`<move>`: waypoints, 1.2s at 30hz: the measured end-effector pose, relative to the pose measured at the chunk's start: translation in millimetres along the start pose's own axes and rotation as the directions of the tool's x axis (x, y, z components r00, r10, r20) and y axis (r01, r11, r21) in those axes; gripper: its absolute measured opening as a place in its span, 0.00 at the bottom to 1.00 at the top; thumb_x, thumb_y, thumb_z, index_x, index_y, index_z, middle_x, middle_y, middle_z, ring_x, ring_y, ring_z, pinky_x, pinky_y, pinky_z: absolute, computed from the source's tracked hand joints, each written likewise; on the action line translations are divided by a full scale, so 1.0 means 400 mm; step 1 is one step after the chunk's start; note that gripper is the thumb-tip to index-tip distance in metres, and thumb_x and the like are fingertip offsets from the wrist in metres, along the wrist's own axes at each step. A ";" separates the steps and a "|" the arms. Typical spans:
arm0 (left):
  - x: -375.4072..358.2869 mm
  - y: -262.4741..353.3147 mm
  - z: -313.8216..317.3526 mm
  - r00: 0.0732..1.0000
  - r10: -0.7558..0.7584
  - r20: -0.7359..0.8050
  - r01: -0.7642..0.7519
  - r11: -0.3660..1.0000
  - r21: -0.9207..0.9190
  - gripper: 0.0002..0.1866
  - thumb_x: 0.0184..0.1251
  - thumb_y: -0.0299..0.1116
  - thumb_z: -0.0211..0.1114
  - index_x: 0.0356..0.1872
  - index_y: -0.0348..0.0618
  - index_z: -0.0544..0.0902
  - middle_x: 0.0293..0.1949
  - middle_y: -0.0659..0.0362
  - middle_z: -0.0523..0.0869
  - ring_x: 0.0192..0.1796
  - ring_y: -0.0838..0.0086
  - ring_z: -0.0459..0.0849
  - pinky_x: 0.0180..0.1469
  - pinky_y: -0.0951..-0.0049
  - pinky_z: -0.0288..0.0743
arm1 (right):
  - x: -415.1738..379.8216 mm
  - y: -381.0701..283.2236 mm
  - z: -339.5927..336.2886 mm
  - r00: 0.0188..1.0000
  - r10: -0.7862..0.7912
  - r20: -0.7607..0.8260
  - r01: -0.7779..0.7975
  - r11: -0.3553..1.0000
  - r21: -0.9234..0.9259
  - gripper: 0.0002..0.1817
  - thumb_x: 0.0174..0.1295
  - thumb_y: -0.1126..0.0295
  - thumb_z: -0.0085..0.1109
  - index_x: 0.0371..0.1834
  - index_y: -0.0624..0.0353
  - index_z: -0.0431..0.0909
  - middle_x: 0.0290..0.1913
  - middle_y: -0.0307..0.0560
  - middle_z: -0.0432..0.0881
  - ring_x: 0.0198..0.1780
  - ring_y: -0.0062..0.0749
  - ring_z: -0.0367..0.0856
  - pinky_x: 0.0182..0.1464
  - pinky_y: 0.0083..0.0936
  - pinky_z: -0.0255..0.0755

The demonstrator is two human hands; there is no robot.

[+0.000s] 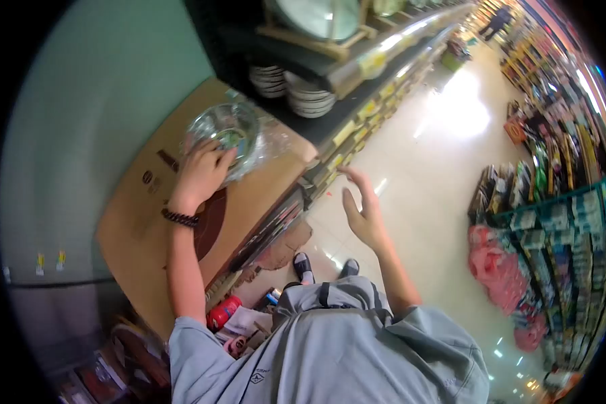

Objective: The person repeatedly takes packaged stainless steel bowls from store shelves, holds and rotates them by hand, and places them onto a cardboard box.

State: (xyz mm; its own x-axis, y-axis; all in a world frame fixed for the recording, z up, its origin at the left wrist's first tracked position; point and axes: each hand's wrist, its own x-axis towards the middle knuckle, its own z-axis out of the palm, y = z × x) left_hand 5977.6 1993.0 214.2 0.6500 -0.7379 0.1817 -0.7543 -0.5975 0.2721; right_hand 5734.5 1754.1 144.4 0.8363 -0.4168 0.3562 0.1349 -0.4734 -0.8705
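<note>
A clear glass bowl, with crinkled clear plastic wrap around it, sits on a brown cardboard box. My left hand is at the bowl's near side, its fingers curled over the rim and partly hidden by the glass and wrap. A dark beaded bracelet is on that wrist. My right hand hangs in the air above the floor, away from the shelf. Its fingers and thumb are apart, and it holds nothing.
Stacked white bowls stand on the dark shelf beyond the box, with plates in wooden racks above. A red can and papers lie below the box. Packed shelves and pink plastic bags line the aisle's right side. A person stands far off.
</note>
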 end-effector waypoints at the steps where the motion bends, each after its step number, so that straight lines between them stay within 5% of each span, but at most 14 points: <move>1: -0.002 -0.004 0.010 1.000 0.022 -0.020 -0.021 0.999 0.042 0.25 0.80 0.47 0.51 0.41 0.37 0.90 0.52 0.49 0.86 0.61 0.53 0.80 0.80 0.47 0.48 | -0.066 0.033 -0.042 0.995 0.089 -0.048 -0.089 0.996 0.010 0.21 0.70 0.78 0.55 0.67 0.61 0.71 0.64 0.56 0.76 0.69 0.49 0.72 0.70 0.37 0.65; 5: -0.002 -0.036 0.040 0.995 0.097 -0.009 -0.094 0.980 0.176 0.25 0.81 0.47 0.49 0.45 0.38 0.89 0.57 0.46 0.85 0.66 0.50 0.77 0.80 0.46 0.48 | -0.346 0.182 -0.189 0.938 0.278 -0.207 -0.315 0.933 -0.172 0.18 0.71 0.75 0.55 0.63 0.62 0.74 0.60 0.57 0.78 0.65 0.50 0.75 0.68 0.38 0.68; 9: 0.011 -0.012 0.027 0.997 -0.054 0.055 0.053 0.999 0.008 0.24 0.82 0.44 0.50 0.44 0.32 0.87 0.55 0.43 0.86 0.63 0.44 0.78 0.78 0.48 0.51 | -0.591 0.233 -0.340 0.848 0.388 -0.361 -0.488 0.838 -0.246 0.18 0.72 0.73 0.54 0.64 0.62 0.74 0.60 0.55 0.79 0.64 0.46 0.77 0.66 0.38 0.72; 15: 0.049 -0.054 0.018 0.930 -0.230 0.288 0.198 0.970 0.138 0.34 0.83 0.54 0.41 0.68 0.32 0.75 0.71 0.41 0.75 0.75 0.47 0.67 0.79 0.57 0.54 | -0.858 0.259 -0.526 0.688 0.467 -0.555 -0.601 0.796 -0.074 0.17 0.70 0.73 0.54 0.62 0.63 0.76 0.59 0.55 0.81 0.63 0.45 0.79 0.64 0.38 0.74; 17: 0.095 -0.117 0.031 0.958 -0.200 0.205 0.181 0.978 0.106 0.32 0.84 0.52 0.44 0.58 0.28 0.81 0.60 0.35 0.82 0.63 0.44 0.79 0.66 0.59 0.70 | -0.916 0.244 -0.579 0.674 0.447 -0.587 -0.576 0.816 -0.040 0.15 0.70 0.73 0.54 0.58 0.63 0.77 0.56 0.57 0.81 0.60 0.51 0.79 0.64 0.38 0.72; 18: 0.114 -0.010 -0.010 0.865 -0.447 0.229 0.319 0.841 0.437 0.31 0.84 0.49 0.46 0.43 0.26 0.85 0.47 0.35 0.87 0.49 0.45 0.85 0.51 0.55 0.75 | -0.953 0.244 -0.615 0.681 0.436 -0.589 -0.568 0.822 -0.048 0.15 0.69 0.73 0.54 0.57 0.63 0.78 0.55 0.57 0.81 0.59 0.51 0.79 0.64 0.38 0.72; 19: 0.120 -0.045 -0.001 0.958 -0.257 0.130 0.204 0.925 0.322 0.30 0.84 0.47 0.48 0.34 0.25 0.84 0.39 0.37 0.87 0.40 0.48 0.85 0.44 0.51 0.74 | -0.987 0.245 -0.649 0.691 0.420 -0.588 -0.557 0.828 -0.064 0.14 0.69 0.73 0.54 0.56 0.63 0.78 0.54 0.57 0.81 0.59 0.51 0.79 0.63 0.38 0.72; 20: 0.122 0.011 -0.007 0.995 -0.093 -0.027 0.097 0.928 0.360 0.24 0.82 0.42 0.53 0.39 0.27 0.85 0.41 0.41 0.88 0.44 0.51 0.86 0.49 0.54 0.76 | -1.018 0.239 -0.681 0.668 0.437 -0.602 -0.570 0.821 -0.037 0.14 0.69 0.74 0.54 0.56 0.63 0.78 0.53 0.56 0.82 0.58 0.51 0.80 0.63 0.38 0.72; 23: 0.054 0.379 0.045 0.740 0.296 -0.604 -0.125 0.943 0.309 0.15 0.79 0.35 0.58 0.44 0.31 0.86 0.47 0.46 0.88 0.50 0.54 0.85 0.55 0.57 0.77 | -1.131 0.236 -0.744 0.611 0.468 -0.639 -0.600 0.800 0.012 0.13 0.69 0.74 0.54 0.55 0.62 0.79 0.52 0.54 0.82 0.56 0.48 0.81 0.59 0.36 0.74; 26: -0.032 0.768 0.185 0.735 0.334 -0.591 -0.346 0.933 0.098 0.08 0.76 0.27 0.61 0.47 0.33 0.85 0.52 0.48 0.86 0.54 0.57 0.83 0.60 0.60 0.75 | -1.235 0.260 -0.798 0.573 0.461 -0.678 -0.614 0.789 0.017 0.13 0.70 0.74 0.54 0.54 0.61 0.79 0.52 0.53 0.82 0.54 0.45 0.82 0.56 0.35 0.76; 31: -0.172 1.247 0.590 0.818 0.574 -0.024 -0.544 0.760 -0.356 0.10 0.68 0.28 0.62 0.46 0.33 0.82 0.46 0.47 0.84 0.52 0.53 0.81 0.59 0.57 0.73 | -1.354 0.229 -0.878 0.443 0.496 -0.747 -0.624 0.769 0.140 0.12 0.70 0.73 0.54 0.53 0.62 0.80 0.51 0.52 0.83 0.52 0.44 0.83 0.54 0.34 0.76; 33: -0.248 1.368 0.778 0.577 0.711 0.402 -0.660 0.696 -0.283 0.20 0.66 0.34 0.67 0.58 0.38 0.81 0.53 0.45 0.86 0.58 0.48 0.81 0.63 0.54 0.75 | -1.388 0.223 -0.907 0.409 0.455 -0.791 -0.620 0.774 0.125 0.12 0.70 0.72 0.54 0.52 0.62 0.81 0.51 0.53 0.83 0.52 0.46 0.83 0.55 0.36 0.76; 35: -0.344 1.564 0.851 0.088 0.776 0.624 -0.706 0.490 -0.511 0.24 0.66 0.38 0.69 0.61 0.41 0.81 0.58 0.46 0.84 0.61 0.48 0.81 0.65 0.55 0.74 | -1.434 0.220 -0.939 0.358 0.459 -0.813 -0.646 0.750 0.139 0.12 0.70 0.71 0.54 0.52 0.62 0.81 0.51 0.54 0.83 0.52 0.48 0.83 0.56 0.37 0.76; 36: -0.388 1.664 0.881 -0.036 0.762 0.646 -0.664 0.465 -0.585 0.24 0.66 0.39 0.69 0.60 0.42 0.81 0.58 0.47 0.84 0.60 0.50 0.81 0.65 0.55 0.74 | -1.451 0.222 -0.954 0.329 0.479 -0.814 -0.666 0.729 0.160 0.12 0.71 0.71 0.54 0.52 0.62 0.81 0.51 0.54 0.83 0.52 0.49 0.82 0.56 0.37 0.76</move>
State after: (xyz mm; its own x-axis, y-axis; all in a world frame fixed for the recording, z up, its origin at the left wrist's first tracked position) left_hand 5342.0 1599.4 34.1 -0.6577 -0.6321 -0.4097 -0.7286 0.3958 0.5590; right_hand 5058.5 1657.9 -9.9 -0.0933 -0.9954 -0.0232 -0.3734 0.0566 -0.9259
